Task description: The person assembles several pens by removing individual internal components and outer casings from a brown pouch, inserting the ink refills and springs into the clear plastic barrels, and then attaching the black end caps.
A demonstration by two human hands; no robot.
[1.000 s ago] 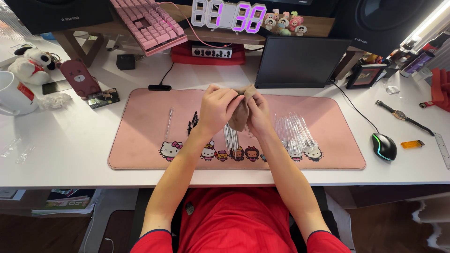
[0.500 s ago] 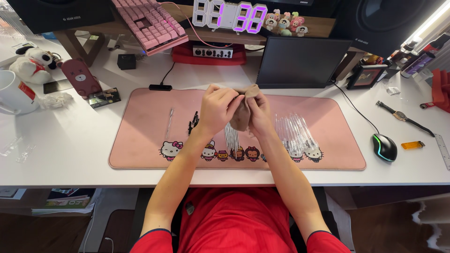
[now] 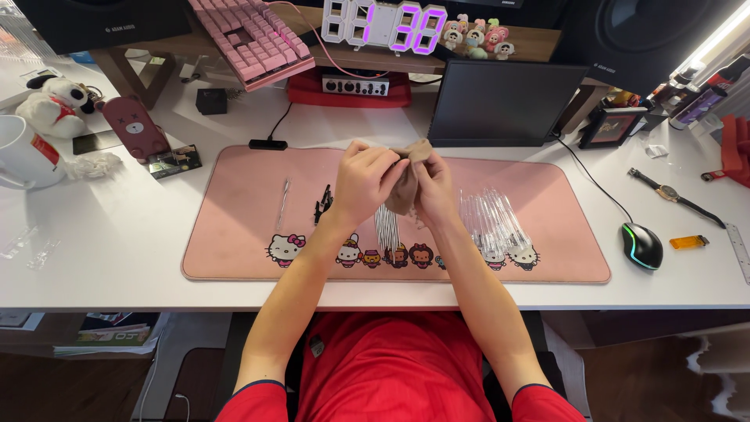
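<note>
Both hands meet above the middle of the pink desk mat (image 3: pixel 234 234), the left hand (image 3: pixel 367 181) and right hand (image 3: pixel 436 187) pinching a small tan cloth (image 3: pixel 406 181) between them. Clear plastic tubes (image 3: pixel 488 219) lie on the mat toward its right edge. A black mouse (image 3: pixel 642 245) sits just beyond the mat's right edge.

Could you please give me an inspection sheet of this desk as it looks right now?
Surface: white desk with pink mat.
Job's things: tan cloth held above mat; clear tubes lying on mat.
Clutter: mug, plush dog, watch, lighter.
Grippers: left hand and right hand both pinch the cloth.
Cables: mouse cord runs toward tablet.
Surroundings: keyboard, clock, speaker.
</note>
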